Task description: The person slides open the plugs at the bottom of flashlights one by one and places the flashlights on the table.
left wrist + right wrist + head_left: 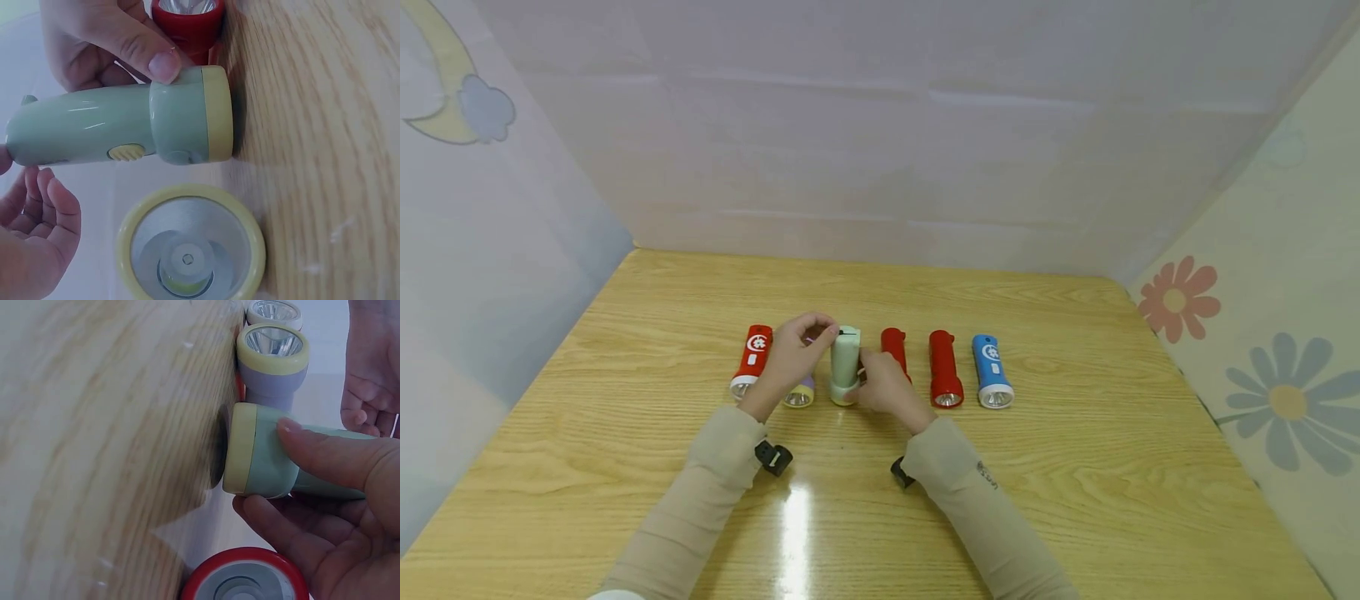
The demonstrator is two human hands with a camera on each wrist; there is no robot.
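Note:
A pale green flashlight [845, 354] with a yellow rim stands upright, lens end close to the table. My right hand [883, 382] grips its wide head, thumb [325, 450] on one side and fingers [281, 525] on the other. At the tail, my left hand [797, 350] pinches the end with thumb and a fingertip, the other fingers [56, 200] loosely curled beside it. The flashlight's yellow switch [126, 152] shows in the left wrist view. A purple flashlight with a yellow rim [799, 394] lies left of it, partly covered by my left hand.
Flanking these in a row on the wooden table [1075, 500] are a red flashlight with white rim [751, 360] at left, a red one [893, 342] partly behind my right hand, another red one [943, 367] and a blue one [991, 367] at right. Fabric walls [880, 167] enclose the table.

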